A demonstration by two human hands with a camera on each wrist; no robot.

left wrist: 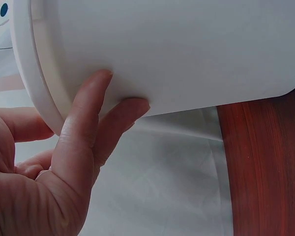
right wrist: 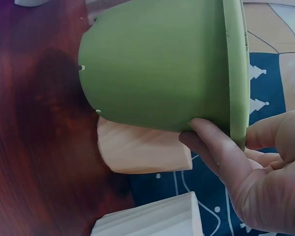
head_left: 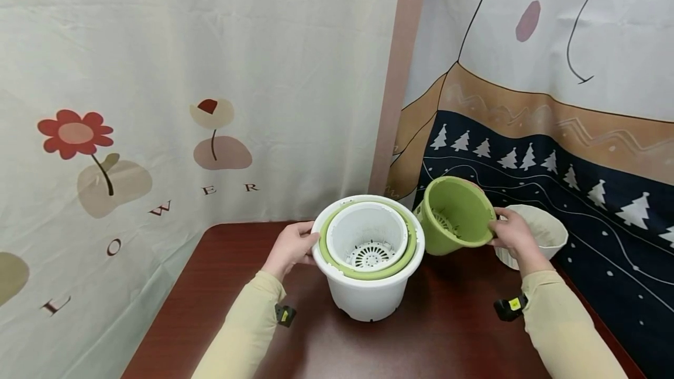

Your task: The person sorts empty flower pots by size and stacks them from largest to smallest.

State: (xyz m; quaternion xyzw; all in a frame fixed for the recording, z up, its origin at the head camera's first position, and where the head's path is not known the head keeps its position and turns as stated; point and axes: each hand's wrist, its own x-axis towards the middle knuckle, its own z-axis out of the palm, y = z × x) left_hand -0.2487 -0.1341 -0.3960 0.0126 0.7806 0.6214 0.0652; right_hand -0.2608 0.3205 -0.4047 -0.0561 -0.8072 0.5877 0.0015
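A large white flowerpot (head_left: 368,297) stands upright at the middle of the table, with a green pot (head_left: 368,275) and a smaller white slotted-bottom pot (head_left: 363,224) nested in it. My left hand (head_left: 292,248) grips its rim from the left, thumb over the edge and fingers against the outer wall. To the right, a separate green flowerpot (head_left: 463,209) is held tilted, its mouth toward me. My right hand (head_left: 513,231) pinches that pot's rim, with fingertips on the outside wall, as the right wrist view shows.
A white fluted pot (head_left: 547,230) stands at the table's right edge, behind my right hand. Beyond the tilted green pot, the right wrist view shows a peach-coloured pot (right wrist: 142,150). Printed curtains (head_left: 295,104) hang along the back and right of the dark red table (head_left: 210,320).
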